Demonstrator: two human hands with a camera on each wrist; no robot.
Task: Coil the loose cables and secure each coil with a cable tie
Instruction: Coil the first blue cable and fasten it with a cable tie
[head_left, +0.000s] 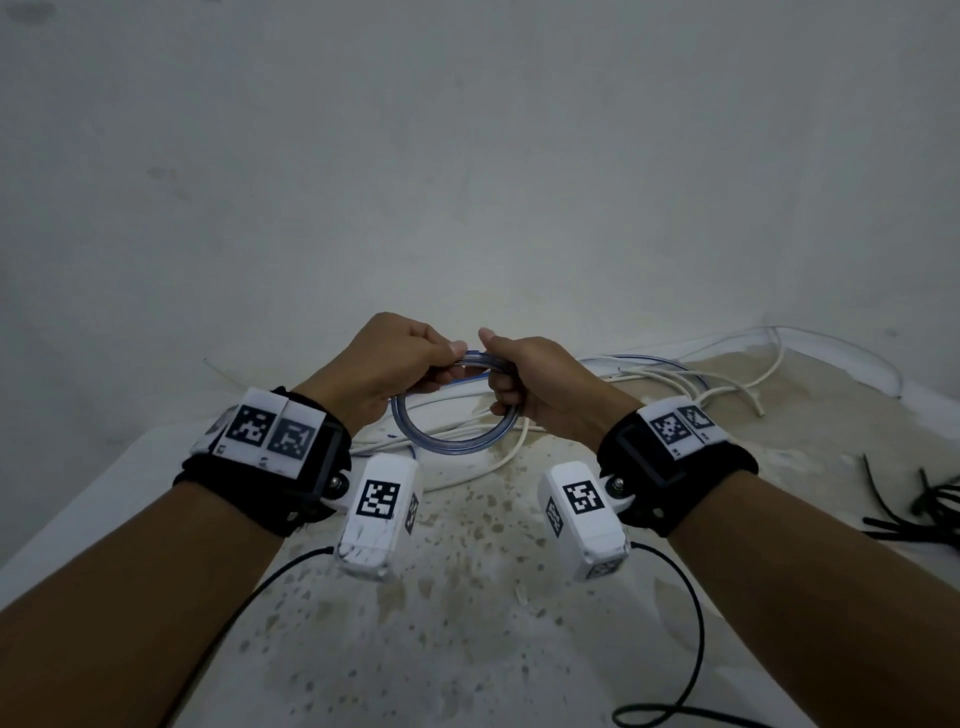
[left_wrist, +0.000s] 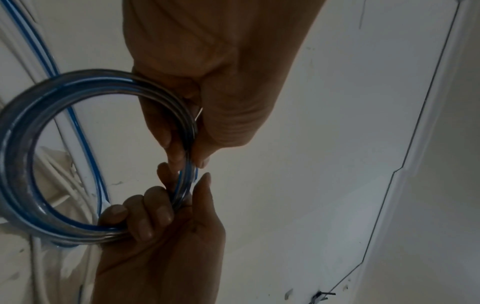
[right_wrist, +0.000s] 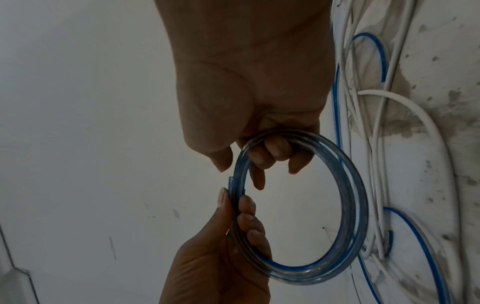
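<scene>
Both of my hands grip the coil of clear blue-striped cable (head_left: 452, 426) at its top: left hand (head_left: 379, 369) with thumb and fingers curled round the strands, right hand (head_left: 524, 379) wrapped round them just beside it, thumbs nearly touching. I see the coil hanging above the speckled floor (head_left: 467, 597), loose white cables (head_left: 675, 379) lying behind it and black cable ties (head_left: 930, 509) well apart at the right edge.

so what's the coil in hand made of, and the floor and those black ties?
Coil: looks like clear flexible plastic tubing with a blue stripe; glossy, you can see through it. Floor: seemingly terrazzo or speckled stone, matte, pale with tan chips. Ties: thin black strips, probably nylon; too small to confirm.
</scene>
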